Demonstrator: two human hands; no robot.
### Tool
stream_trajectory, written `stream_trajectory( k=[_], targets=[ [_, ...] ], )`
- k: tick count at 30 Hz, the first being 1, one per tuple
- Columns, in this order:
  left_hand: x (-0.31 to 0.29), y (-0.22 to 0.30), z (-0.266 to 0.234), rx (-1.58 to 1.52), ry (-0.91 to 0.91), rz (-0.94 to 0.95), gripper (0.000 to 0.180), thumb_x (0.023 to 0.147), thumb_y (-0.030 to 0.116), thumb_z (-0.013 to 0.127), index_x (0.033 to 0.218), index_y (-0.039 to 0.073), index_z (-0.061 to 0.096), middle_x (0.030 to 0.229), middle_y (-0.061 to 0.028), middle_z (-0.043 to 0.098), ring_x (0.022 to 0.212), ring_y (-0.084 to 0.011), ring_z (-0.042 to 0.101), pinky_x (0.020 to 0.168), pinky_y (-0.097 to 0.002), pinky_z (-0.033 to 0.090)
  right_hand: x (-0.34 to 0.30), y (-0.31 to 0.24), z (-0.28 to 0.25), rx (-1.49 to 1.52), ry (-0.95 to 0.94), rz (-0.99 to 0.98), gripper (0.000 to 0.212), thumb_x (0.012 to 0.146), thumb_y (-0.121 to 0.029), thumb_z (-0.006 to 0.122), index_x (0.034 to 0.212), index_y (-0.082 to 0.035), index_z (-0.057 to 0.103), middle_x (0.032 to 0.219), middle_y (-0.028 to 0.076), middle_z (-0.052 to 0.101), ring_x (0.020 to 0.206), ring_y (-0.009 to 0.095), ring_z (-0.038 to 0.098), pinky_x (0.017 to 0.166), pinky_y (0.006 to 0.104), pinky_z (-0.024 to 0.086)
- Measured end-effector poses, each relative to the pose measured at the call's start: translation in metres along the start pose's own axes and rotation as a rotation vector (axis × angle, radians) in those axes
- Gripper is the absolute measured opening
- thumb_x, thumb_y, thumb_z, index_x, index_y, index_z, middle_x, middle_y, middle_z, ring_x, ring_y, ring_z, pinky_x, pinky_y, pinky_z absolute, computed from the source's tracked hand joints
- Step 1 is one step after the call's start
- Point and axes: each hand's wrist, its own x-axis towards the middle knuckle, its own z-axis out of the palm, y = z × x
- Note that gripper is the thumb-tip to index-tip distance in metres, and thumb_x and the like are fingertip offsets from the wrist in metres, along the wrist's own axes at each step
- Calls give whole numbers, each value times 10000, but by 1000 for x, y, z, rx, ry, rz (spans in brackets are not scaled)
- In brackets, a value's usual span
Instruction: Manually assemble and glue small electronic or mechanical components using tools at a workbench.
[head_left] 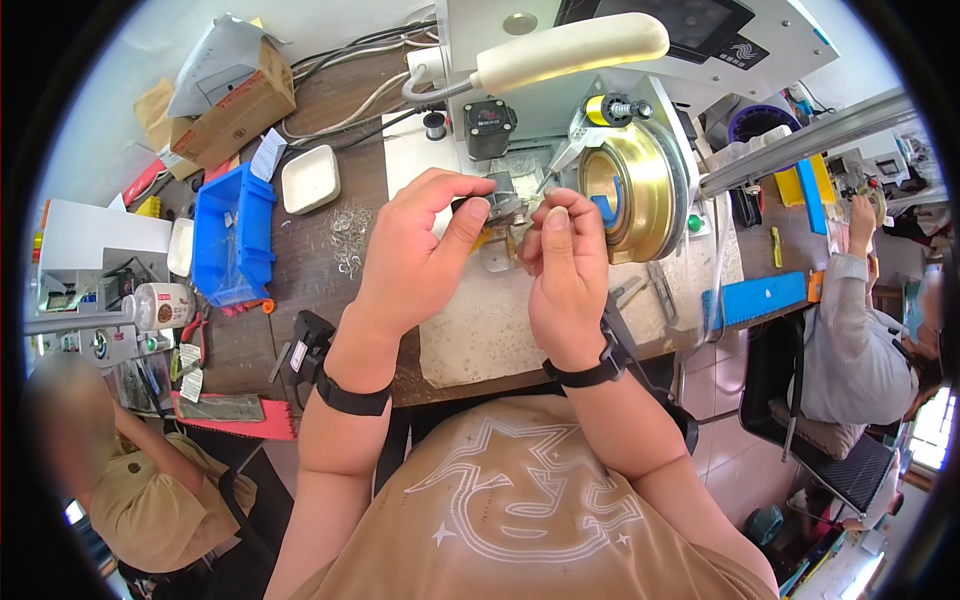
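Grey metal head (pixel 506 205) of the bench machine, lying in the gap between two bare hands, just beyond the near half of the work area. From the left hand (pixel 412 245) it lies to the right, beside the tips of thumb and forefinger; from the right hand (pixel 566 285) it lies to the left and slightly far. Of the two, the left hand appears the nearer, its fingertips overlapping the left edge of the head in this view; whether they touch it cannot be told. Left hand: thumb and forefinger brought almost together in a narrow pinch, pointing right; any small piece between them is not distinguishable. Right hand: fingers loosely curled, thumb raised along them, the tips turned far and left; whether it grips anything cannot be told.

Principal axis: a slim guide arm (pixel 567 152) slants from far right to near left, its lower end directed toward the space between the hands. Right of this arm stands a brass drum (pixel 652 200); far of the head, a black motor (pixel 490 128). On the cream board (pixel 470 345), tweezers (pixel 662 292) lie right of the right hand. Left of the left hand, well apart from the head, is a pile of small metal loops (pixel 350 238).
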Motion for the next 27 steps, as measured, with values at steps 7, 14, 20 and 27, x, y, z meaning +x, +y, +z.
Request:
stream_trajectory(
  k=[7, 14, 20, 27],
  targets=[
    [1, -1, 0, -1, 6, 1, 189, 976, 163, 645, 1074, 9, 695, 963, -134, 684, 880, -280, 664, 802, -336, 513, 11, 10, 5, -23, 22, -176, 121, 1083, -145, 508, 1159, -57, 540, 943, -28, 524, 805, 29, 435, 723, 195, 386],
    [2, -2, -1, -7, 3, 10, 172, 969, 144, 650, 1064, 7, 692, 954, -133, 682, 869, -279, 663, 791, -334, 514, 13, 20, 3, -146, 42, -290, 90, 1075, -126, 524, 1109, -44, 545, 1021, -8, 525, 899, 61, 475, 819, 221, 419],
    [3, -2, 0, -13, 0, 7, 167, 968, 138, 647, 1063, 8, 692, 950, -130, 682, 853, -275, 663, 779, -331, 516, 20, 28, 7, -232, 101, -391, 87, 1071, -116, 524, 1070, -32, 544, 1020, 23, 522, 906, 95, 483, 829, 234, 423],
    [3, -4, -1, -1, -2, 12, 167, 968, 140, 646, 1063, 12, 695, 942, -131, 679, 837, -273, 662, 763, -335, 517, 23, 29, 8, -317, 138, -447, 136, 1089, -200, 509, 1053, -71, 530, 884, -28, 506, 774, 59, 442, 707, 223, 390]
  ],
)
